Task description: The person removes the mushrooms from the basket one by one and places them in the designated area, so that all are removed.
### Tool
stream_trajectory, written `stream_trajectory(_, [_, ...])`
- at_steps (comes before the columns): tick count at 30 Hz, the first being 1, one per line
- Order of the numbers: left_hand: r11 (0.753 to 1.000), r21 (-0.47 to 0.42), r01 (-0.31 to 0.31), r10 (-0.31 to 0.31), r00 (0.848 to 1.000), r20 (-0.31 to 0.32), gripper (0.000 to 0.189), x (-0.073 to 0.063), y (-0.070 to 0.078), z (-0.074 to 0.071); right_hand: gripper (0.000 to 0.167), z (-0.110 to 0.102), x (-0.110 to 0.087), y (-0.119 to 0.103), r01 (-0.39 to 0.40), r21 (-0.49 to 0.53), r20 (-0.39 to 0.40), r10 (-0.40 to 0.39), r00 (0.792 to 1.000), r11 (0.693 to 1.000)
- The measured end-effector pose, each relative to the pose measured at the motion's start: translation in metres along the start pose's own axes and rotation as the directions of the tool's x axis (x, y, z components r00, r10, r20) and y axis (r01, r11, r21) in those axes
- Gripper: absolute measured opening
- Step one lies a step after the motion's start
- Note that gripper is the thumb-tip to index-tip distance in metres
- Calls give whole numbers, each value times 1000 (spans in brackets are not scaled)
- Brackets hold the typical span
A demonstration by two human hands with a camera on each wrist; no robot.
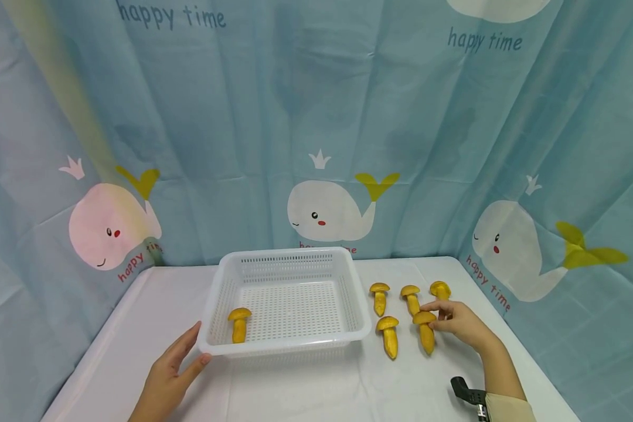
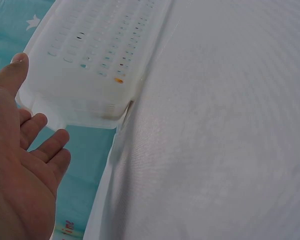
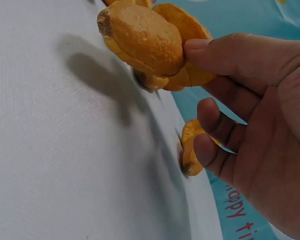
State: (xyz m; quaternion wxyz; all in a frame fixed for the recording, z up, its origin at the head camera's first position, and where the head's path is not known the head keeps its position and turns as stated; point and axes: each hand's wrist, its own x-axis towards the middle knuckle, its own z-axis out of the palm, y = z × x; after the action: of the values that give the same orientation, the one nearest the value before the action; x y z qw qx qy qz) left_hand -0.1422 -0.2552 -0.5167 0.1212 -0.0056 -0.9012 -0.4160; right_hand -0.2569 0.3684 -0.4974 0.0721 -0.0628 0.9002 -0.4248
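My right hand [image 1: 461,322] pinches a yellow toy mushroom [image 1: 426,337] near its cap with thumb and fingers. In the right wrist view its stem [image 3: 145,40] points toward the camera and it casts a shadow on the white cloth. My left hand [image 1: 171,372] is at the front left corner of a white plastic basket [image 1: 290,350], thumb and fingers spread at the rim. In the left wrist view the thumb [image 2: 20,67] lies along the basket's edge. One mushroom [image 1: 239,329] stands inside the basket, against its front left side.
Right of the basket lie other mushrooms: one near its front corner [image 1: 390,341], one behind [image 1: 380,300], one farther right [image 1: 411,299], and one partly hidden behind my right hand [image 1: 440,289]. A blue whale-print curtain [image 1: 232,146] borders the white-covered table [image 1: 295,392].
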Motion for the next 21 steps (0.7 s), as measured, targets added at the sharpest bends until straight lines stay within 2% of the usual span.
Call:
stream_trajectory(12, [999,-10,-37,37,999,-18,70,-2,-4,1,41,5,0,6,-55,11,29,54,998,998])
stream_trajectory(21, [1000,-7,-20,20,1000,-11,70,-1,-3,1,41,6,0,7,-49,-12,24,49,999,999])
